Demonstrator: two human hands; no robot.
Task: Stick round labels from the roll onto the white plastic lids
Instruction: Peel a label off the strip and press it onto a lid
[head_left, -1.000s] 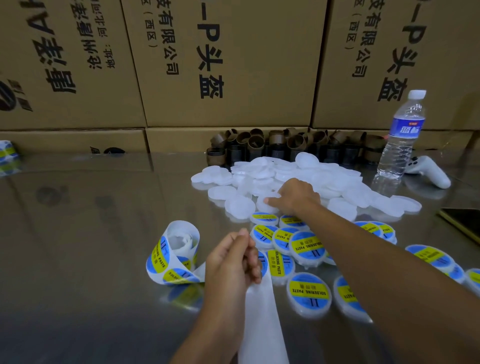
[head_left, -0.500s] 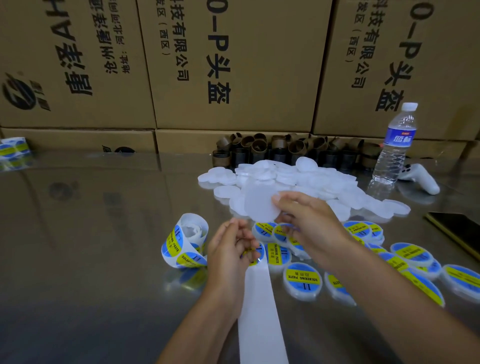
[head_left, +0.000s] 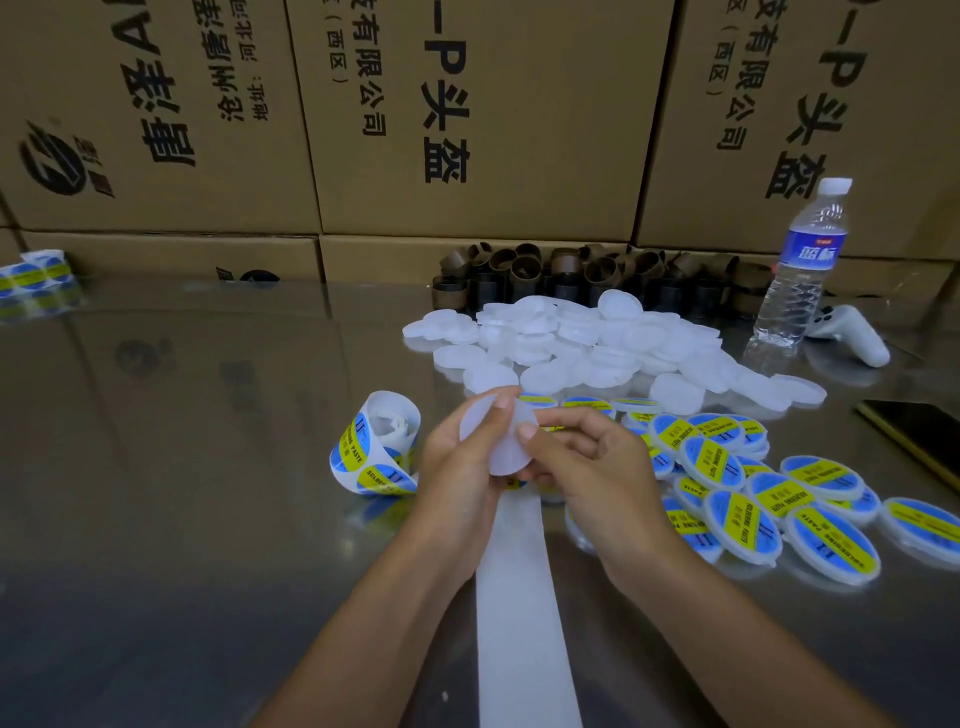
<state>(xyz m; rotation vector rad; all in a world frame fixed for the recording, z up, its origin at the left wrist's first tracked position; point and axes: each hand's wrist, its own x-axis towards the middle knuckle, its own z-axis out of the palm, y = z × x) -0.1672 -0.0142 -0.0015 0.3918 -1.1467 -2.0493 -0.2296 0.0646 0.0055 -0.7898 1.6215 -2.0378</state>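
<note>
Head view: both hands grip one round white plastic lid (head_left: 496, 441) over the white backing strip (head_left: 519, 597)
Left hand (head_left: 457, 467) curls round its left edge, thumb on the face; right hand (head_left: 587, 467) pinches the right edge. Blue-and-yellow label roll (head_left: 376, 447) lies just left; pile of blank white lids (head_left: 597, 343) behind

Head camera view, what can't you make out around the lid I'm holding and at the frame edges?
Label being applied: head view, hidden behind the white lid that the left hand and right hand hold.
Backing strip: head view, cut off by the bottom edge.
Dark flat device: cut off by the right edge.
Spare label roll: cut off by the left edge.
</note>
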